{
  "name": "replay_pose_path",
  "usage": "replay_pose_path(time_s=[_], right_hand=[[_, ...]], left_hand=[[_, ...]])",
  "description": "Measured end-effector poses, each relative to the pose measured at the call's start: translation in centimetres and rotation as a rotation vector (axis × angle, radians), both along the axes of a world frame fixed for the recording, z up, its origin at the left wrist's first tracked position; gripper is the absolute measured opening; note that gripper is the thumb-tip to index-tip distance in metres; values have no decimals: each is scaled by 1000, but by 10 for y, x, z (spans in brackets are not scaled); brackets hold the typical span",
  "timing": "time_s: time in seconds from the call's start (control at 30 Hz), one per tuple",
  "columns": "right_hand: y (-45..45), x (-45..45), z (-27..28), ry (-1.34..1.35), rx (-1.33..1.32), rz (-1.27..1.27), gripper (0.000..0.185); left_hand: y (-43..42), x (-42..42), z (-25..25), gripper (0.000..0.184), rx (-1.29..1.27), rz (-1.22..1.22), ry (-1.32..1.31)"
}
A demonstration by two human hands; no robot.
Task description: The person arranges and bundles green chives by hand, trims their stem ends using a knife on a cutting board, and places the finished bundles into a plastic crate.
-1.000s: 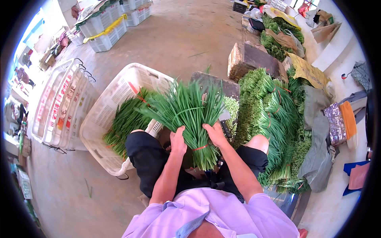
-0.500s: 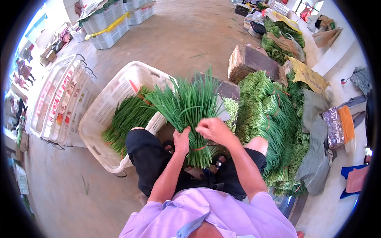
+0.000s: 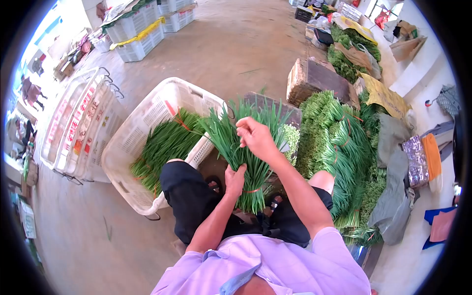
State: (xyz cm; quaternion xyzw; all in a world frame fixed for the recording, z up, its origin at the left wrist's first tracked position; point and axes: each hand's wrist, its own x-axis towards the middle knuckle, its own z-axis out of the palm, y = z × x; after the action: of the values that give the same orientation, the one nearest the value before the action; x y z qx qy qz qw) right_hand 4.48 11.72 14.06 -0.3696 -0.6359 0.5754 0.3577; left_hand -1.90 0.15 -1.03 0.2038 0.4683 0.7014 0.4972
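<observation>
Concrete floor (image 3: 221, 44) runs back to stacked white crates (image 3: 142, 43), and a person (image 3: 32, 91) is far off on the left side. From my seat at the feed, I see the bundle (image 3: 251, 172) between the knees, leaf tips away from the body and pale stem ends toward it, roughly upright. A red band (image 3: 251, 191) already circles it low down, so I'd judge the tying of this one done.

The left hand (image 3: 235, 180) is closed around the stems just above that band. The right hand (image 3: 255, 139) is over the leaves with its fingers curled in; I can't tell whether a blade is pinched there. I read this as tidying, near the end for this bundle, which is in the hands and not in the basket (image 3: 114, 147).

Beside the left knee, that basket holds a layer of greens (image 3: 167, 142) with red bands showing among them, and bare wall rises above them, so I'd call it part filled. On the right side, the heap (image 3: 344, 152) is large; a few bands show in it, but I can't tell how much is tied. By my judgement, plenty is left there.
</observation>
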Motion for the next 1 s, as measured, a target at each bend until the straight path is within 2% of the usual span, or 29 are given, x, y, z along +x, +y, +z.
replay_pose_path(time_s=[0.07, 0.17, 0.23, 0.3, 0.33, 0.4, 0.43, 0.5, 0.57, 0.63, 0.67, 0.7, 0.77, 0.8, 0.87, 0.9, 0.97, 1.0], right_hand=[[-3, 3, -1, -289, 688, 30, 21], [-11, 1, 7, -429, 631, 2, 28], [-6, -1, 3, -450, 638, -17, 26], [3, -4, -5, -437, 781, 3, 22], [5, -4, -6, -437, 781, 4, 22], [10, -6, -7, -277, 317, 133, 13], [14, -5, -6, -277, 317, 133, 13], [20, 2, 3, 224, -5, -99, 7], [16, 11, 10, 260, 31, -70, 5], [3, 19, 16, -194, 230, 196, 8], [-2, 20, 18, -319, 349, 230, 15], [-1, 21, 9, -442, 715, 265, 23], [2, 19, -23, -532, 981, 242, 27], [0, 16, -20, -530, 980, 240, 27], [-1, 13, -13, -474, 485, 296, 17], [1, 14, -7, -472, 485, 299, 17], [8, 25, 12, 264, -124, -70, 7], [4, 34, 24, 398, -165, -53, 7]], left_hand=[[1, 3, 1, 23, 4, -24, -18], [0, 4, -1, 23, 1, -27, -11], [0, 4, -4, 23, -2, -15, 8], [-1, 3, -6, 23, 14, -35, 3], [-1, 3, -6, 23, 14, -34, 3], [-1, 3, -4, 22, 21, -36, 20], [-2, 3, -3, 22, 21, -36, 21], [-1, 4, -2, 19, 36, -22, -18], [-1, 4, -6, 19, 28, -14, -3], [-1, 4, -6, 18, 23, -24, 17], [-1, 5, -5, 20, 28, -24, -4], [1, 6, -4, 22, 34, -22, -25], [1, 6, -7, 23, 44, -37, 2], [0, 5, -7, 23, 52, -44, 31], [-1, 5, -6, 23, 30, -32, 29], [-1, 4, -5, 23, 8, -19, 22], [1, 2, -6, 22, 16, 4, -44], [1, -1, -6, 22, 22, 18, -106]])
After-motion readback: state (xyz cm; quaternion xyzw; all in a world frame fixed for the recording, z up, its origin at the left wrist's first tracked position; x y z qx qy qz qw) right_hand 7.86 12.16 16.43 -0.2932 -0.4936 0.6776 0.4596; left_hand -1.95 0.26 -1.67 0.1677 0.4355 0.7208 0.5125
